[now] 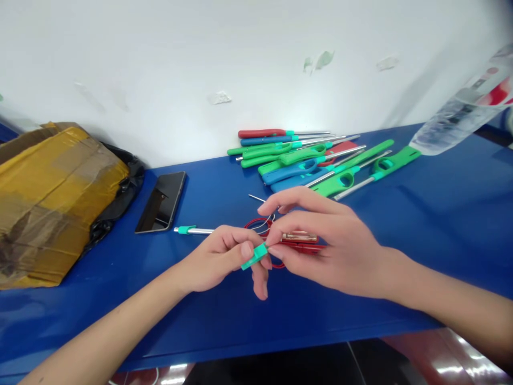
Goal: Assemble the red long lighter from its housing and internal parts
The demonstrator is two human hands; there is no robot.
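Observation:
Between its thumb and fingers, my left hand grips a small turquoise plastic piece, which looks like a lighter trigger. My right hand is closed in a pinch at the upper right end of that piece; what its fingertips hold is too small to tell. Behind the hands lies an opened red lighter body, partly hidden by my right hand, with a thin wire beside it. A metal lighter tube with a turquoise collar lies left of it, its right end covered by my left hand.
A pile of green, blue and red stick lighters lies near the wall. On the left are a black phone and a taped cardboard box with a black plastic bag. A plastic bottle is at the right, on the blue table.

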